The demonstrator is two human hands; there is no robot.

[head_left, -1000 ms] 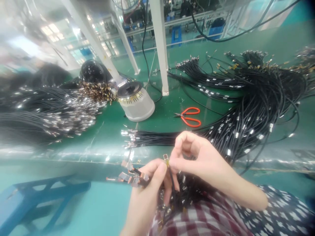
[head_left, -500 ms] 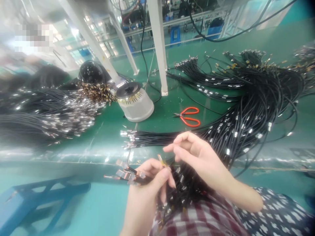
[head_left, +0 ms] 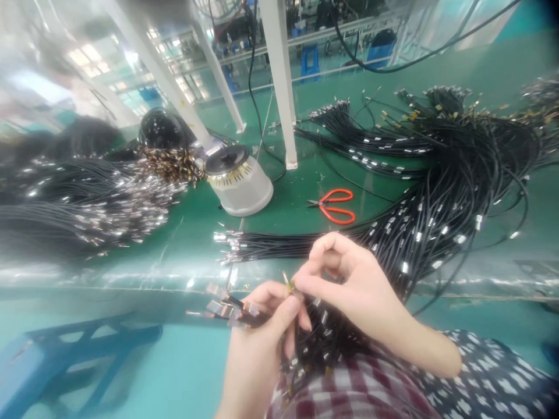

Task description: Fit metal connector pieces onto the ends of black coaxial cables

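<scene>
The left hand (head_left: 262, 340) is in front of the table edge, above the lap. Its thumb and forefinger pinch a thin cable end (head_left: 286, 280), which points upward and has a yellowish part near the fingers. The same hand also keeps a small bunch of connectors (head_left: 227, 307), whose metal ends stick out to the left between thumb and palm. The right hand (head_left: 347, 279) comes from the other side, with thumb and forefinger brought together just beside the yellowish part. The place is small and a little blurred, so I cannot tell whether these fingertips grip something or only touch it.

Below the hands, more black cables (head_left: 329, 334) lie over the lap, upon a checked cloth (head_left: 356, 393). The right arm wears a dark sleeve with white pattern (head_left: 502, 372).

On the green table (head_left: 192, 233), a row of cables (head_left: 271, 247) lies just beyond the hands, with its metal ends to the left. Behind it lie scissors (head_left: 337, 209) with red handles, and to the left of them stands a white round container (head_left: 242, 192) with a black top. A large cable heap (head_left: 471, 154) is on the right, and another heap (head_left: 100, 192) on the left.
</scene>
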